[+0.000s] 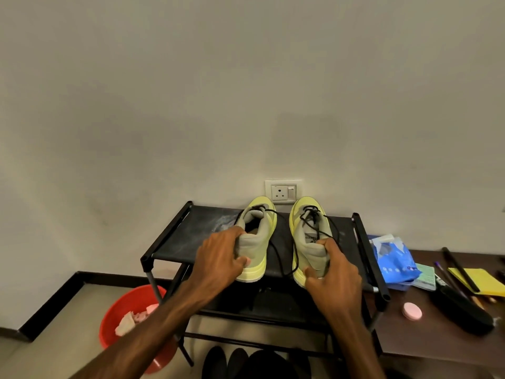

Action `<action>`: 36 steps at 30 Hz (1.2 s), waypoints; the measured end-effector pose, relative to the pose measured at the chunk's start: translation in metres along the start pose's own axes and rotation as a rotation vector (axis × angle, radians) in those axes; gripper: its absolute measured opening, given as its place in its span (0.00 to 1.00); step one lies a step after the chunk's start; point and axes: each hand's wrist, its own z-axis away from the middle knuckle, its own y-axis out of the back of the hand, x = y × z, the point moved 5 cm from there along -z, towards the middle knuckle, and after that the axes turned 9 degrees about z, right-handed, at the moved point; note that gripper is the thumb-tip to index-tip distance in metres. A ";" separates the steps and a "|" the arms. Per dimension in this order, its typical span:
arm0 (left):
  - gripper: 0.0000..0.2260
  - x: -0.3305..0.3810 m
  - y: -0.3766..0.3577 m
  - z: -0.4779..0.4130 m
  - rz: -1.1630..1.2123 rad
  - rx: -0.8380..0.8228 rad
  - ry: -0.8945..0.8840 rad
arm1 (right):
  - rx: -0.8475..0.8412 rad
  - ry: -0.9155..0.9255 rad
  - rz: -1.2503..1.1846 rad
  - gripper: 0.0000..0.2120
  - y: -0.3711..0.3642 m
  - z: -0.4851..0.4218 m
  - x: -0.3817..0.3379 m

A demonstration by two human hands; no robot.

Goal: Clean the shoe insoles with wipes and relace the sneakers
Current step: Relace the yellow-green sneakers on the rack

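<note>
Now the left hand (218, 258) grips the left sneaker (255, 239) heel; the right hand (332, 272) grips the right sneaker (310, 239) heel. Likely light, soft-collared; heels give firm hold

Furniture and odds and ends

A black shoe rack (188, 239) with a dark fabric top shelf stands against a plain pale wall (246, 91); a whitish dusty smear marks the shelf toward its back; a white wall socket (281, 192) with a switch sits just above the rack's rear edge; a red basin (109, 318) stands on the floor by the rack's left front leg; dark shoes (226, 362) sit on the floor beneath the rack; to the right a brown table (426, 340) carries a round pink disc (411, 311), a yellow pad (483, 283), a pale green booklet (426, 277) and some pens (448, 276); black skirting (54, 302) runs along the wall's foot.
</note>
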 end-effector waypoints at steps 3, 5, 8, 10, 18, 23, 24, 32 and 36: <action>0.22 -0.004 0.002 0.002 0.004 0.026 0.012 | 0.030 0.026 -0.013 0.26 -0.004 0.003 0.001; 0.23 -0.003 -0.004 0.005 0.032 0.026 0.020 | 0.066 0.043 -0.073 0.28 -0.006 0.006 0.003; 0.24 0.005 -0.015 0.013 0.033 0.033 -0.012 | 0.120 0.034 -0.184 0.34 -0.011 0.015 0.005; 0.28 0.013 -0.018 0.020 0.008 0.048 -0.035 | 0.137 0.041 -0.225 0.36 -0.015 0.022 0.006; 0.28 0.064 -0.023 0.048 -0.168 0.097 -0.178 | 0.141 0.070 -0.250 0.37 -0.013 0.036 0.021; 0.17 0.092 -0.024 0.061 -0.068 0.020 -0.295 | 0.103 0.069 -0.215 0.37 -0.007 0.052 0.025; 0.16 0.095 -0.022 0.062 -0.050 0.009 -0.299 | 0.088 0.067 -0.212 0.37 -0.005 0.055 0.024; 0.11 0.117 0.003 0.078 0.107 -0.009 -0.285 | 0.055 0.031 -0.187 0.27 0.019 0.077 0.029; 0.11 0.119 0.009 0.085 0.124 0.008 -0.284 | 0.014 -0.032 -0.146 0.26 0.030 0.075 0.036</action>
